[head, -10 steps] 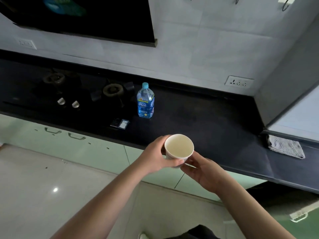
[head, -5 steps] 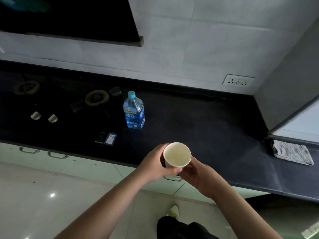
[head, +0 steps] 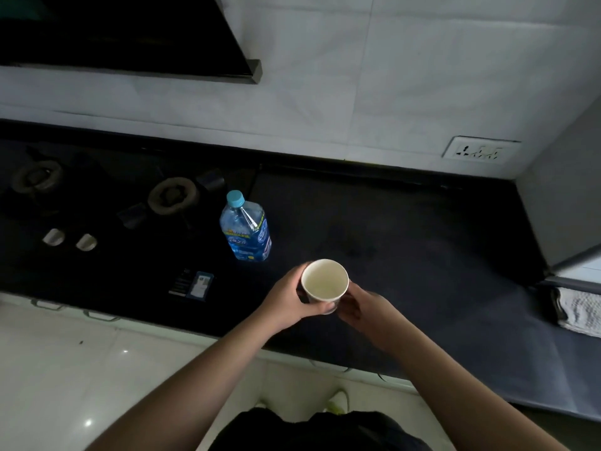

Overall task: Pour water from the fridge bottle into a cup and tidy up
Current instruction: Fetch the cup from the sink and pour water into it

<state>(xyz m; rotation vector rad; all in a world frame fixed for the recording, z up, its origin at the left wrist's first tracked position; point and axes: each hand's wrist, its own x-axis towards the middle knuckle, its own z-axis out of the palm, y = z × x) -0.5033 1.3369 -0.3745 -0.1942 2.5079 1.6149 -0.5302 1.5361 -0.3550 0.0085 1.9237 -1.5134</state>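
Cup (head: pixel 324 281) of pale paper, upright, mouth open and dry-looking inside, held above the front part of the dark table (head: pixel 422 255). Left hand (head: pixel 287 297) wrapped round its left wall, thumb across the near side; right hand (head: pixel 361 307) curled against the lower right wall and base. Both gripping the same cup, neither free.

Bottle (head: pixel 245 229) standing on the table just behind and left of the cup, apart from it, light blue cap in place, mostly full by the look of it. Blue label round the body; print too small and blurred to read, no brand to be made out.

Further out: a small dark pack with a pale card (head: pixel 192 284) lying flat left of the hands, stove burners (head: pixel 172 193) at far left, a wall socket (head: pixel 480 151) at upper right, a folded cloth (head: pixel 582 309) at the right edge.

Risks from here, as a guess: thin paper wall buckling under a tight squeeze; cup tipping if set down close to the table's front edge; a light empty cup knocked over by the first rush from a heavy full bottle; capped bottle needing a freed hand first.
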